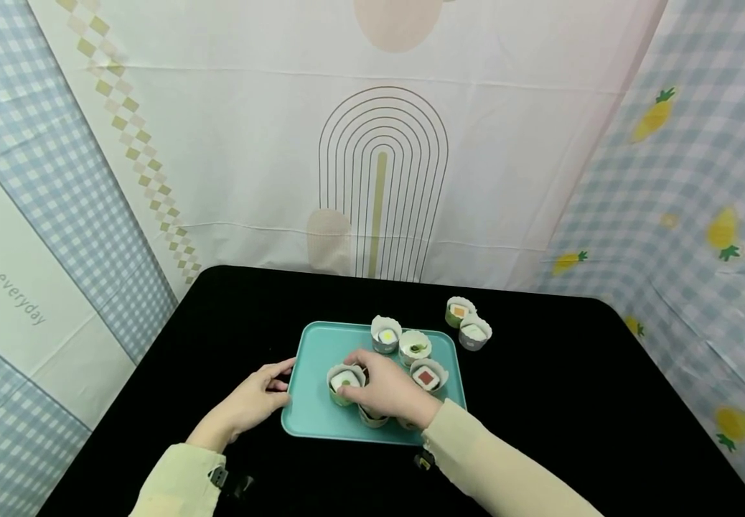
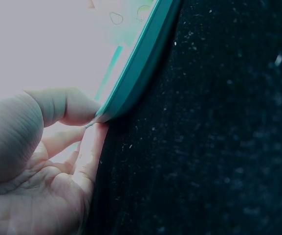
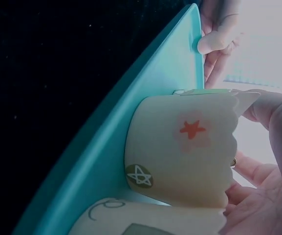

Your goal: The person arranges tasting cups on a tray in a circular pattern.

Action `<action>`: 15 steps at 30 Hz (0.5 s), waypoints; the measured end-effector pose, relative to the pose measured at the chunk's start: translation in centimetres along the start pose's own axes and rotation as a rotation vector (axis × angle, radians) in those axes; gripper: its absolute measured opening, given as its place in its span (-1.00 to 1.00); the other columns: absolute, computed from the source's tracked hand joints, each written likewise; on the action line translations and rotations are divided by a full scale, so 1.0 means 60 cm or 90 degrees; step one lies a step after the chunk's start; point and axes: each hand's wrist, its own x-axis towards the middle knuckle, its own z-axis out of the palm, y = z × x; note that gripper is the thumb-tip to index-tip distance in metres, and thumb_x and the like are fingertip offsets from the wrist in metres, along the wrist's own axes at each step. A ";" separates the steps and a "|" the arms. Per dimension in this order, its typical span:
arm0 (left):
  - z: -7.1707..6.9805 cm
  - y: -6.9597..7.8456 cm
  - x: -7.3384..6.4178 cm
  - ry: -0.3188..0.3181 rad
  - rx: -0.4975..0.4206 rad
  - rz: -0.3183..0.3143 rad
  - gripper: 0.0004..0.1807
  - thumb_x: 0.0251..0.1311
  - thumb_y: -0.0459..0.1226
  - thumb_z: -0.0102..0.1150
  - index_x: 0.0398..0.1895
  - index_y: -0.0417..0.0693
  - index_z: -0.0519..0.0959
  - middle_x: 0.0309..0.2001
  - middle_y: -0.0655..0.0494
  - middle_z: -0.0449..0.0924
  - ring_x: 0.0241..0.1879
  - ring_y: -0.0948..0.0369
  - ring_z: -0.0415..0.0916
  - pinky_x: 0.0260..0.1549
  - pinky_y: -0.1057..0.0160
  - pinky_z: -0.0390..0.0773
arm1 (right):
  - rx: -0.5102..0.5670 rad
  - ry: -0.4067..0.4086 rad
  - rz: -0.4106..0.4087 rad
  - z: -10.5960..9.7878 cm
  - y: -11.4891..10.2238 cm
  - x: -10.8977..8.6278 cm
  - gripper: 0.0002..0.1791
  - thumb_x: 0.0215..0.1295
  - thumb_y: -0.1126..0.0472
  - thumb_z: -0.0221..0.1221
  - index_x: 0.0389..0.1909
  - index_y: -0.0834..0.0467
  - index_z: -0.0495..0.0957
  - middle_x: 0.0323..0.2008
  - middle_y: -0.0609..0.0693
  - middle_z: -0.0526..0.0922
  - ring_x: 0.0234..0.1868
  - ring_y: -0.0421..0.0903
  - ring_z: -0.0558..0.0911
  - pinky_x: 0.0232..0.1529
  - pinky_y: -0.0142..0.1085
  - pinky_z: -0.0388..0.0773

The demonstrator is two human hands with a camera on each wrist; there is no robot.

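Note:
My left hand (image 1: pixel 252 402) pinches the left edge of a teal tray (image 1: pixel 311 424); in the left wrist view its thumb lies over the rim (image 2: pixel 131 73) and a finger below. On the tray my right hand (image 1: pixel 388 384) grips a paper baking cup (image 1: pixel 339 396) at the rim, thumb on the near side and fingers on the far side. Inside that cup sits a white piece with a green spot. Under my right hand a second cup (image 1: pixel 372 418) is partly hidden. The right wrist view shows a cup with a red star (image 3: pixel 180 147) standing close before my right palm.
More paper cups stand on the tray's right half: one with a yellow-dotted piece (image 1: pixel 385 335), one with green inside (image 1: pixel 415 347), one with a red-brown square (image 1: pixel 427 376). Two cups (image 1: pixel 459 311) stand off the tray at the back right. Black cloth covers the table (image 1: pixel 540 402).

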 end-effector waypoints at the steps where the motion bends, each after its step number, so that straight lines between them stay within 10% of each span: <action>1: 0.000 0.000 0.000 0.001 0.001 -0.001 -0.26 0.15 -0.42 0.13 0.45 0.14 0.27 0.24 0.07 0.30 -0.05 0.12 0.39 -0.23 0.15 0.45 | -0.002 0.000 0.000 0.000 0.000 -0.001 -0.48 0.26 -0.10 0.24 0.18 0.03 0.45 -0.08 -0.08 0.56 -0.18 -0.20 0.54 -0.17 -0.20 0.48; 15: 0.000 0.001 -0.001 -0.002 0.005 0.003 -0.27 0.15 -0.42 0.14 0.44 0.10 0.27 0.25 0.05 0.30 -0.04 0.13 0.39 -0.22 0.14 0.46 | 0.000 0.035 -0.019 -0.008 -0.002 -0.008 -0.41 0.26 -0.11 0.23 0.23 0.10 0.43 0.02 0.00 0.54 -0.01 -0.09 0.53 -0.05 -0.17 0.46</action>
